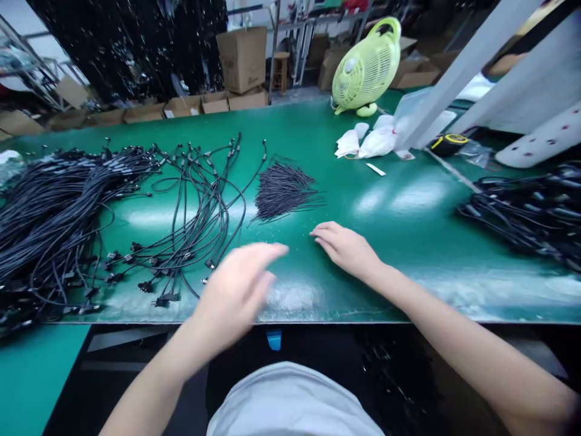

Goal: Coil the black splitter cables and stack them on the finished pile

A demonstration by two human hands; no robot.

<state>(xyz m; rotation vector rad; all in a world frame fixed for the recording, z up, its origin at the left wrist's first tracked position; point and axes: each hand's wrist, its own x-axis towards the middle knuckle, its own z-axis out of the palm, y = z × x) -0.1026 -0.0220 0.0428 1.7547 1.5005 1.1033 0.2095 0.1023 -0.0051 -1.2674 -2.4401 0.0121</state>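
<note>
My left hand (236, 284), smeared by motion, is over the front of the green table, just right of the loose black cables. Its fingers stretch forward with the thumb apart, and nothing shows between them. Low over the tabletop, my right hand (345, 247) has its fingers extended and thumb slightly apart, with nothing visible in it. Ahead of both hands lies a pile of short, thin black ties (284, 189). Loose black cables with plugs (220, 209) spread out to the left of that pile.
A thick heap of black cables (68, 206) covers the table's left end. More bundled black cables (531, 212) lie at the right. Farther back stand a green fan (368, 68), white bags (379, 140), a tape measure (448, 144) and a grey post (463, 79). Cardboard boxes (242, 60) line the far side.
</note>
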